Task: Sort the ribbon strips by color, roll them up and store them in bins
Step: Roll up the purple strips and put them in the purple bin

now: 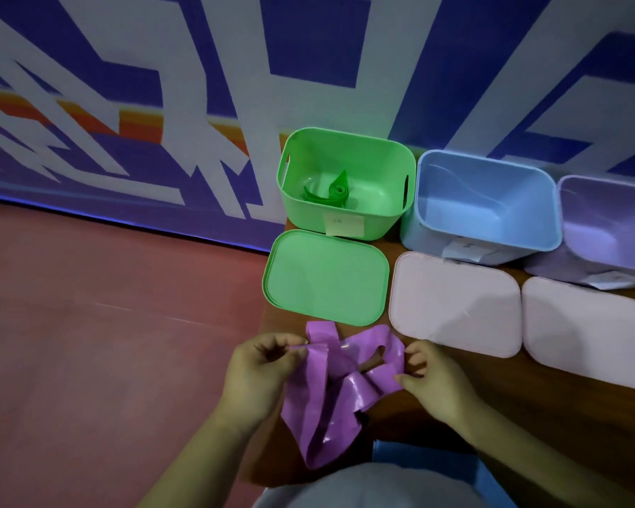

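A tangle of purple ribbon strips lies at the near edge of the brown table. My left hand pinches the tangle's upper left end, and my right hand grips its right side. Three bins stand in a row at the back: a green bin with rolled green ribbon inside, a blue bin and a purple bin. Nothing shows inside the blue and purple bins. A blue strip peeks out near my body.
A green lid lies in front of the green bin. Two pale pink lids lie in front of the other bins. The table's left edge drops to a red floor. A patterned blue and white wall stands behind.
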`<state>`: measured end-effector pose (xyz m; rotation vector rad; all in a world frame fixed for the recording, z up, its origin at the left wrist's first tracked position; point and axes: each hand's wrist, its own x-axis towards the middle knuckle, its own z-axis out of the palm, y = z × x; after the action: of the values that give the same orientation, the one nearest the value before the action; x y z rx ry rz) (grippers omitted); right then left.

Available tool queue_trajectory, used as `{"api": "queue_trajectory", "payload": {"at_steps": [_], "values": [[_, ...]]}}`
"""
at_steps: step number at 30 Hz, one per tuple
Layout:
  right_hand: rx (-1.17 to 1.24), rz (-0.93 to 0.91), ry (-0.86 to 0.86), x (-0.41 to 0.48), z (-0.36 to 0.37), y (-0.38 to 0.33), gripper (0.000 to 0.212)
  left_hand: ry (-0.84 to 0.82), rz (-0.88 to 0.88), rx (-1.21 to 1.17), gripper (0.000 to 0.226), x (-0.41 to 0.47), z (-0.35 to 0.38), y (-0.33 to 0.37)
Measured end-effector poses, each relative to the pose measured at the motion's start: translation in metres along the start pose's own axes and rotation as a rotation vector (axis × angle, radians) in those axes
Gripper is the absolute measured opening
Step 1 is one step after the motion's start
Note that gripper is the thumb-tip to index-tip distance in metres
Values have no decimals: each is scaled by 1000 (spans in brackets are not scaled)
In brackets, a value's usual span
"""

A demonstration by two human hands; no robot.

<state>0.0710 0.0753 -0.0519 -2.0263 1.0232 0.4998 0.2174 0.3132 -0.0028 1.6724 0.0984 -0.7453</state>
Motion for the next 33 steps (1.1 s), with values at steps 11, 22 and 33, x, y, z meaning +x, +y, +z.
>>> {"api": "queue_trajectory", "payload": {"at_steps": [11,22,33], "values": [[63,-46,199,-10,17,13,34,-33,66,23,28,-23,9,5],[26,-317,398,-53,-36,13,16,-51,216,68,30,-53,27,21],[-93,-631,525,-101,-124,-25,27,-113,349,25,20,-92,67,58]]}}
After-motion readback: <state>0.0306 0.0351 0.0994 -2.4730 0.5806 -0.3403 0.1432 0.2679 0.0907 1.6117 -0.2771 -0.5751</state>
